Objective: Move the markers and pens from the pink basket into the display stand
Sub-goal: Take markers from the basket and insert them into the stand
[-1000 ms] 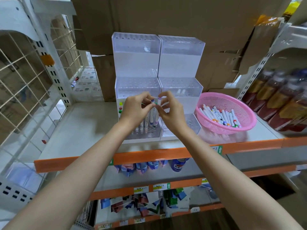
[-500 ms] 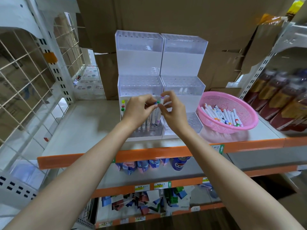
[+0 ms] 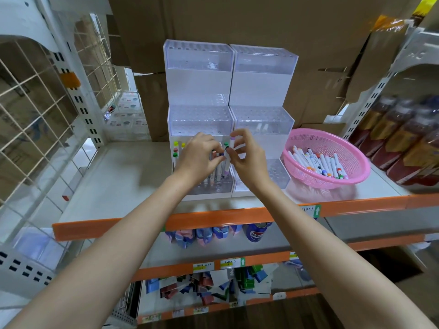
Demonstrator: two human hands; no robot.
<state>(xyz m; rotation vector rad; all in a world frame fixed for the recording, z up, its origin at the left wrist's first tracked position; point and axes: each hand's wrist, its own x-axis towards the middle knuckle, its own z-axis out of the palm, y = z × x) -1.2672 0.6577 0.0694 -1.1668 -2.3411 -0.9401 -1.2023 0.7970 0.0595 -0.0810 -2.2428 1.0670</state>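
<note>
a: where does the view sit?
b: on the person's head, facing forward and down along both forearms to the shelf (image 3: pixel 123 176).
a: how near?
b: close. the left hand (image 3: pixel 199 155) and right hand (image 3: pixel 247 160) meet mid-frame before the display stand (image 3: pixel 199 86), with the pink basket (image 3: pixel 327 142) just right of it.
a: and the lens?
b: wide. it takes in the cartons (image 3: pixel 237 17) above and the lower shelves (image 3: pixel 273 245) beneath.

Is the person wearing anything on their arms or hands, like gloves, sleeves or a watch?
No. The left forearm and right forearm are bare, with no sleeve in view. The left hand and right hand wear no gloves, and no watch, bracelet or ring shows.
</note>
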